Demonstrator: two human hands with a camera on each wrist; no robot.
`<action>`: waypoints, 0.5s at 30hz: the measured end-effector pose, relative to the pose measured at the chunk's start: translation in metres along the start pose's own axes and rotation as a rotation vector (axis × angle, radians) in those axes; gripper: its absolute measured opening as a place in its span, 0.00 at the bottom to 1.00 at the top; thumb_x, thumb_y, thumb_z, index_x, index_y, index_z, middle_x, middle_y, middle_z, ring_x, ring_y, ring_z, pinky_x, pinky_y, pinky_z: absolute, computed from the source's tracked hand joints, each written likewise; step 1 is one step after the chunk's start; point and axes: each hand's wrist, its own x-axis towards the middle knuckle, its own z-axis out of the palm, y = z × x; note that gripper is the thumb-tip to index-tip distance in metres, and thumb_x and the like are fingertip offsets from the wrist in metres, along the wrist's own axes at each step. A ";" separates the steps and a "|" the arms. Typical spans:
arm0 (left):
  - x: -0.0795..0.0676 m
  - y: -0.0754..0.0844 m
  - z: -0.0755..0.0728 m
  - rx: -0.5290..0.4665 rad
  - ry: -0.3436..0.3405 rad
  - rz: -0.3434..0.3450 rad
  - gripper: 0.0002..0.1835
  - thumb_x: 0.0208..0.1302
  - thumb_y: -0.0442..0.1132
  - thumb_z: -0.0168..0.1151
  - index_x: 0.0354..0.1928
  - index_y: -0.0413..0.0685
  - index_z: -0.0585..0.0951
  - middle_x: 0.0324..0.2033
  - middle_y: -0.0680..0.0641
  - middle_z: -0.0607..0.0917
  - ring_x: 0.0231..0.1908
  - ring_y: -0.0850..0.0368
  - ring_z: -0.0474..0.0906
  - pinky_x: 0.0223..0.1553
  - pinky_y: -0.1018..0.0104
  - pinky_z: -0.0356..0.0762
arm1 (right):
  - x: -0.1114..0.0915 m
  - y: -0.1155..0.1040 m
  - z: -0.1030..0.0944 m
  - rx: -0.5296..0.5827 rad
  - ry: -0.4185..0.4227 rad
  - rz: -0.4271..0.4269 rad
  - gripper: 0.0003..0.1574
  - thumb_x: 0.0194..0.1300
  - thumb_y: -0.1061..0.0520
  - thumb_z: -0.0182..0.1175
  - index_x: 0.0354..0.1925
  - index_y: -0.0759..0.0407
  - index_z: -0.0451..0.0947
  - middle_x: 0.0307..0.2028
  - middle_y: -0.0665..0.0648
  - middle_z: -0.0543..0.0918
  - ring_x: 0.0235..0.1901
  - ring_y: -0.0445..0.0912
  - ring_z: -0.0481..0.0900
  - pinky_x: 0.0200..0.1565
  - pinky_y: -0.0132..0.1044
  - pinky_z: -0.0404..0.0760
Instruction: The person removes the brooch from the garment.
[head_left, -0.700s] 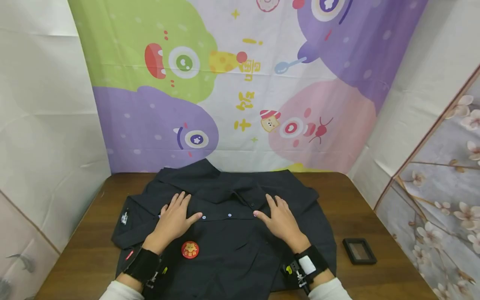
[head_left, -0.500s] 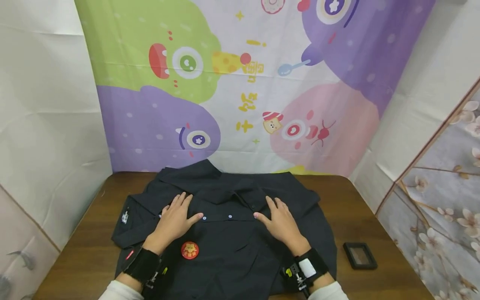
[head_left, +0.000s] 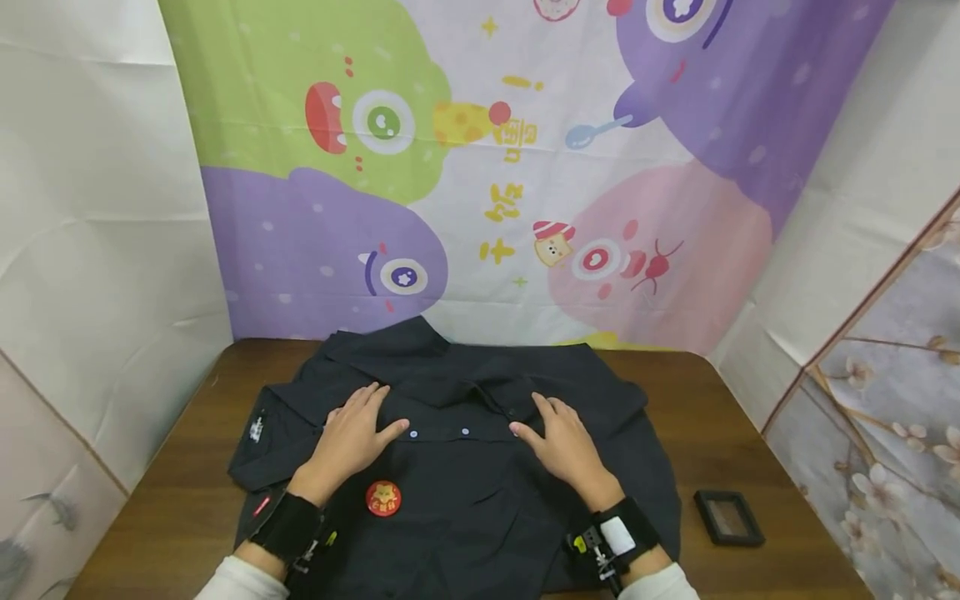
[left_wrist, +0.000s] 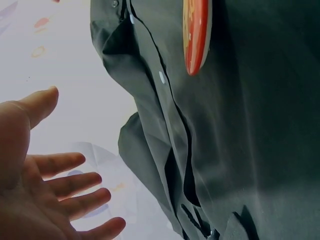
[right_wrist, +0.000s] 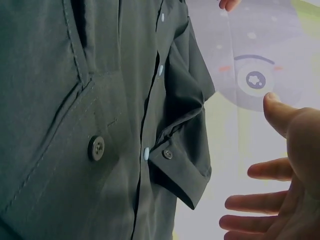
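A dark button-up shirt (head_left: 457, 492) lies spread over the table, with pale buttons (head_left: 465, 431) along a fold across its middle. Over its left part is my left hand (head_left: 347, 442), fingers straight and spread. My right hand (head_left: 566, 446) is over the right part in a mirrored pose. In the left wrist view the left hand (left_wrist: 45, 195) shows a gap from the cloth and holds nothing. The right wrist view has the right hand (right_wrist: 285, 190) likewise apart from the cloth, beyond a buttoned collar point (right_wrist: 182, 170). A round red badge (head_left: 383, 498) sits on the shirt near my left wrist.
A small black frame (head_left: 728, 517) lies on the brown wooden table (head_left: 780, 567) to the right of the shirt. Behind the table hangs a cartoon-printed cloth (head_left: 495, 308). White sheeting (head_left: 97, 250) lines the left side, and a flower-patterned panel (head_left: 885, 467) stands on the right.
The head view has shifted slightly, so the scene sits a little further right. Both hands keep the same pose over the shirt, and the badge and frame stay put.
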 end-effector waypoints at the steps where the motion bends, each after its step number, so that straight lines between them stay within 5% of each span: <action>1: 0.000 0.000 0.000 -0.002 0.003 -0.001 0.38 0.64 0.56 0.62 0.68 0.38 0.68 0.68 0.33 0.68 0.69 0.35 0.62 0.60 0.29 0.64 | 0.001 -0.001 -0.001 0.001 0.005 -0.004 0.44 0.66 0.38 0.58 0.69 0.62 0.64 0.64 0.71 0.70 0.65 0.67 0.67 0.63 0.61 0.69; 15: -0.004 -0.001 -0.002 0.015 -0.032 0.051 0.35 0.63 0.53 0.64 0.67 0.43 0.70 0.65 0.33 0.72 0.65 0.33 0.66 0.57 0.30 0.66 | 0.000 -0.004 0.004 0.047 -0.021 0.003 0.42 0.67 0.39 0.58 0.68 0.63 0.65 0.64 0.70 0.71 0.65 0.65 0.67 0.63 0.60 0.69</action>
